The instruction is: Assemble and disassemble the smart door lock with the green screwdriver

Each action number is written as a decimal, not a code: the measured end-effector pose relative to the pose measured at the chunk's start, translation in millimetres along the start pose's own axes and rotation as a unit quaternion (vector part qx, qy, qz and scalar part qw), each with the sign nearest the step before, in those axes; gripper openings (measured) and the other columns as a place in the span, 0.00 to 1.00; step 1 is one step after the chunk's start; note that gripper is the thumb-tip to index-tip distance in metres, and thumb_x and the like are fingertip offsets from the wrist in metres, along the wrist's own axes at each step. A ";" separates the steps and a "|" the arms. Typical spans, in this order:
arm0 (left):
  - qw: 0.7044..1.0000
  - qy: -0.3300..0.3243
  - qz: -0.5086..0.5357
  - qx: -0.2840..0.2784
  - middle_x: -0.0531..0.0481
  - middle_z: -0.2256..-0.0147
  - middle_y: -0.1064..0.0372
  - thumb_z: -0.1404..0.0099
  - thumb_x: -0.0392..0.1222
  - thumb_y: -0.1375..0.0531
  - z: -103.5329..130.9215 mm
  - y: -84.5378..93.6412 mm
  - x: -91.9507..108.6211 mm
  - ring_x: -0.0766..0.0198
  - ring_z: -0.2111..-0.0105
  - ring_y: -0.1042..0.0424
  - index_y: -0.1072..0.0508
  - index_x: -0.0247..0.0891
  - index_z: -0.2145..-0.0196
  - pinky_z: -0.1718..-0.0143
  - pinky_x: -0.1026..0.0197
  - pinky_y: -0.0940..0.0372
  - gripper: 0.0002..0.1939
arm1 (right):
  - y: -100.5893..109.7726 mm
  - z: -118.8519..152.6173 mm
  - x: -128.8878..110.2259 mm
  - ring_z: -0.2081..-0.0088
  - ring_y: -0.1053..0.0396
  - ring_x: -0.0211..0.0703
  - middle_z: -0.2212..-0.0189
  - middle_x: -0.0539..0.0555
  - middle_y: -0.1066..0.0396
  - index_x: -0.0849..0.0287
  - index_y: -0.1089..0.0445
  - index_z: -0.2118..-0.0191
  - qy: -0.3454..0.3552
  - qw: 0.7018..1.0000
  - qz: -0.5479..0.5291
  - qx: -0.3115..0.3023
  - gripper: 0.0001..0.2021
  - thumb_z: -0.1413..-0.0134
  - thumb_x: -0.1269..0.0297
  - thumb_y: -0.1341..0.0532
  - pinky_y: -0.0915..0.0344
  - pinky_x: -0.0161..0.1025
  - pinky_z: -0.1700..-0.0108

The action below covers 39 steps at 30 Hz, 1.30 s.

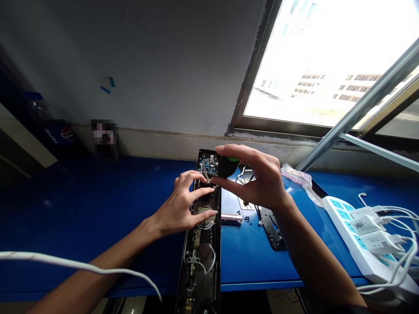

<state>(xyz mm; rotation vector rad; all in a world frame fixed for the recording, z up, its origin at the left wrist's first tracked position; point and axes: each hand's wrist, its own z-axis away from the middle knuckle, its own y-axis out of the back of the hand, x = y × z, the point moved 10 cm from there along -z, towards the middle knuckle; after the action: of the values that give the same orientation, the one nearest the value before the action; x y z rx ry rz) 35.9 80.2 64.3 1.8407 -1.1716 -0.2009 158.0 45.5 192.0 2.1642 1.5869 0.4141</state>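
A long black open casing [212, 261] runs from the wall side past the table's near edge, with a blue circuit board [209, 165], wires and brass-coloured parts inside. In my right hand [258, 174] is a black and green screwdriver [229, 165], its handle held between thumb and fingers over the board end; the tip is near my left fingertips. My left hand [185, 203] lies over the casing with its fingers spread, the fingertips touching around the wires and the inner parts. Whether they pinch a small part cannot be made out.
Small screws [247, 219], a pink-wrapped cylinder [232, 219] and a black metal plate [273, 229] lie right of the casing. Farther right is a white power strip [347, 235] with chargers and cables. A white cable [81, 264] crosses the lower left. Behind stands a bottle [55, 131].
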 end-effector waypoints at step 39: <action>0.997 0.067 0.008 0.021 0.42 0.38 0.43 0.32 0.44 0.35 0.7 2.5 -12.3 0.43 0.36 0.43 0.26 0.46 0.43 0.34 0.34 0.39 0.20 | -0.4 -3.2 10.9 0.44 0.25 0.49 0.39 0.56 0.28 0.46 0.34 0.33 -0.068 0.986 -0.145 -0.039 0.24 0.30 0.71 0.44 0.23 0.52 0.45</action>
<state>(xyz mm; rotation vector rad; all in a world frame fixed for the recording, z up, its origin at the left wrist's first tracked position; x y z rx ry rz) 27.3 89.2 61.9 1.8515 -1.1045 -0.0423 159.4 56.6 194.5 1.8248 1.7421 0.2276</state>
